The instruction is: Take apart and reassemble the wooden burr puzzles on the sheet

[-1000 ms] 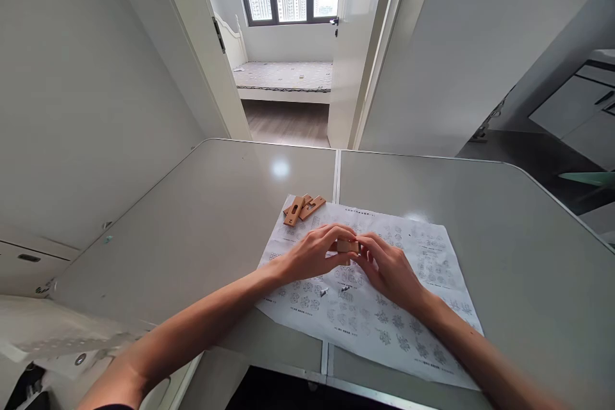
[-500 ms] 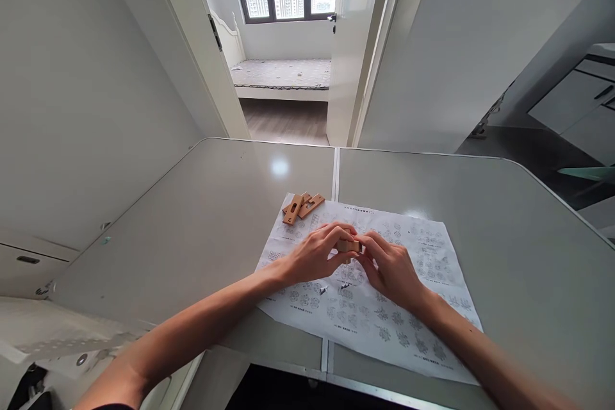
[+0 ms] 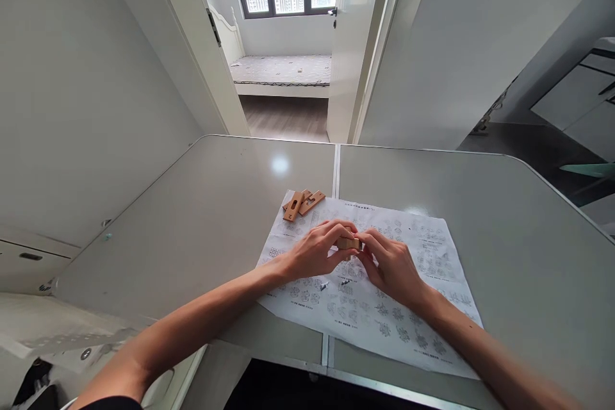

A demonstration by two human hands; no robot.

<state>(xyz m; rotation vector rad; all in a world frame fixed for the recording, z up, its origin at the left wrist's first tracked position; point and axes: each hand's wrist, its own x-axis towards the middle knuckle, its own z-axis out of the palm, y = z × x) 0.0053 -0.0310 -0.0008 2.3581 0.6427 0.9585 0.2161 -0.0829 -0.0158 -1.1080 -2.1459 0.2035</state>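
Note:
My left hand (image 3: 317, 250) and my right hand (image 3: 391, 266) meet above a printed instruction sheet (image 3: 423, 314), fingers pinched from both sides on a small wooden block assembly (image 3: 348, 243). Only a sliver of the wood shows between my fingertips. Several flat wooden pieces with slots (image 3: 302, 202) lie at the sheet's far left corner, apart from my hands. Two tiny dark screws (image 3: 334, 283) rest on the paper just below my hands.
The sheet lies on a grey two-part table (image 3: 192, 224) with a seam down its middle. Behind the table an open doorway (image 3: 283, 96) leads to a room with a window. White walls stand left and right.
My hands have stayed together on the wooden assembly, with only slight finger shifts. The camera tilted a little, so everything sits slightly higher in view.

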